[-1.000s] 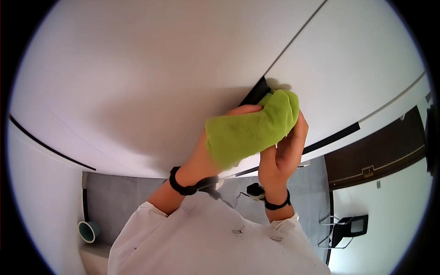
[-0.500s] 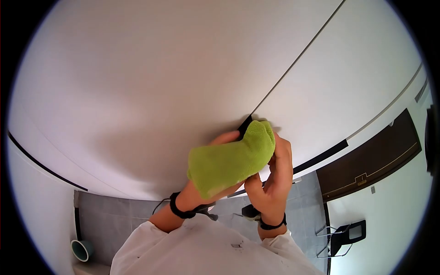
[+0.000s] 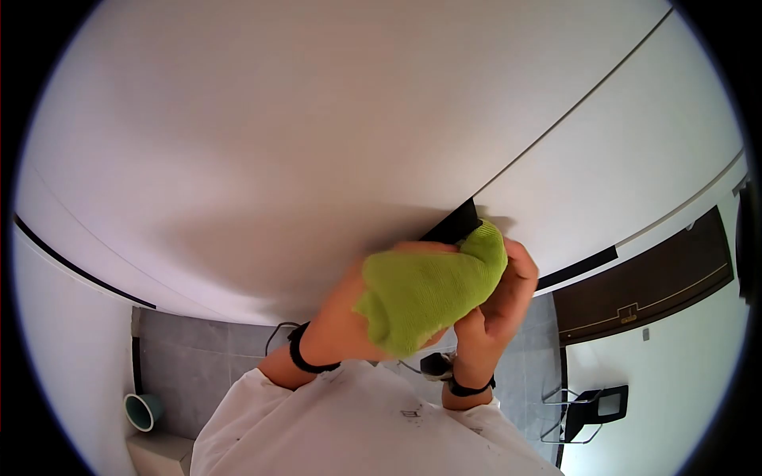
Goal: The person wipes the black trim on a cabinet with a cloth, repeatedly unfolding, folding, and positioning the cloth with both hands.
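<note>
A lime-green cloth (image 3: 425,289) is bunched between my hands in front of a white cabinet front (image 3: 317,143). Its wide end drapes over my left hand (image 3: 343,317), whose fingers are mostly hidden behind it; one stretch of finger shows above the cloth, close to a black strip (image 3: 459,224) at the lower end of the seam between panels. My right hand (image 3: 508,295) curls its fingers around the cloth's narrow right end, with the thumb below. The cloth's upper tip touches or nearly touches the black strip's right end; I cannot tell which.
Another black strip (image 3: 578,268) lies along the cabinet's edge to the right. Grey floor tiles (image 3: 186,349) show below. A teal bucket (image 3: 143,412) stands at lower left, a black chair (image 3: 595,408) at lower right near a brown door (image 3: 651,278).
Both hands and the cloth have shifted right in view. The seam has also moved right as the view turned, and more of the black strip shows above the cloth.
</note>
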Demonstrator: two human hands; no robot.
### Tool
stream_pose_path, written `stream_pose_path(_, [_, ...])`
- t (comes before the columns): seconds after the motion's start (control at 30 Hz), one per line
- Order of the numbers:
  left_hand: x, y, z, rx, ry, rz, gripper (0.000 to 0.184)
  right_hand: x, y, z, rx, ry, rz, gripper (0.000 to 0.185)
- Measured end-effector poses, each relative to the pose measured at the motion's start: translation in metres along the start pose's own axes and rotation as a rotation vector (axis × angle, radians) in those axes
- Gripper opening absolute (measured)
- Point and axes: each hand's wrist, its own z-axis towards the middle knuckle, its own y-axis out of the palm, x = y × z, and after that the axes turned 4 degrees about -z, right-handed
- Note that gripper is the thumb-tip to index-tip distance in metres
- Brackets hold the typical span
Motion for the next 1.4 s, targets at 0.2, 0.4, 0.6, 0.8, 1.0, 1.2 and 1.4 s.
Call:
stream_pose_path(0.2, [0.01, 0.006, -0.001, 0.04, 0.047, 0.267, 0.038, 0.013, -0.001, -0.005, 0.003, -0.249, -0.189, 0.055])
stream_pose_path(0.4, [-0.005, 0.012, -0.002, 0.239, 0.201, 0.384, 0.04, 0.006, 0.003, 0.002, 0.01, -0.303, -0.399, 0.052])
stream_pose_path(0.6, [-0.015, 0.001, -0.009, 0.222, 0.317, 0.329, 0.062, 0.01, -0.002, 0.006, -0.037, -0.292, -0.341, 0.05])
stream_pose_path(0.8, [-0.01, -0.017, -0.028, 0.343, 0.281, 0.239, 0.087, 0.016, 0.002, 0.01, -0.012, -0.33, -0.208, 0.048])
stream_pose_path(1.0, [0.002, -0.03, -0.032, 0.365, 0.384, 0.444, 0.072, 0.013, 0.004, 0.008, -0.026, -0.305, -0.215, 0.051])
stream_pose_path(1.2, [0.003, -0.032, -0.035, 0.464, 0.03, 0.232, 0.052, 0.008, 0.007, 0.001, -0.039, -0.207, -0.195, 0.061])
stream_pose_path(1.4, [0.002, -0.034, -0.039, 0.462, 0.008, 0.159, 0.046, 0.007, 0.001, 0.002, -0.116, -0.186, -0.213, 0.069])
